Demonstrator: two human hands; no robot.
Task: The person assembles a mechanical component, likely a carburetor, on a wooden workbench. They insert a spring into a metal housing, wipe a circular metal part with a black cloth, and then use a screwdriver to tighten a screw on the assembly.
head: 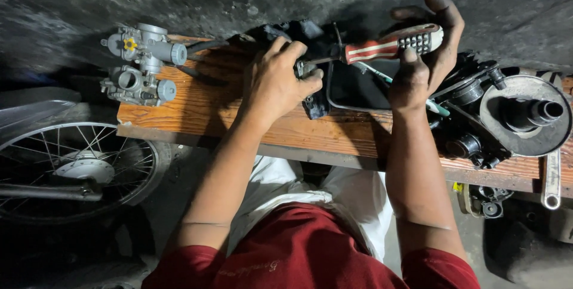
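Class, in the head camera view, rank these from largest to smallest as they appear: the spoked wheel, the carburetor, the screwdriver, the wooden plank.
1. Wooden plank
2. Spoked wheel, partly cut off
3. Carburetor and screwdriver: look similar overall, so not ranked.

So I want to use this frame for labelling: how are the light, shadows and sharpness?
Head view: light falls mainly on the wooden bench, the left hand and the right hand gripping the screwdriver; the carburetor is sharp with slight glare; the black part under the left hand is lost in shadow; the wheel and floor are dim.
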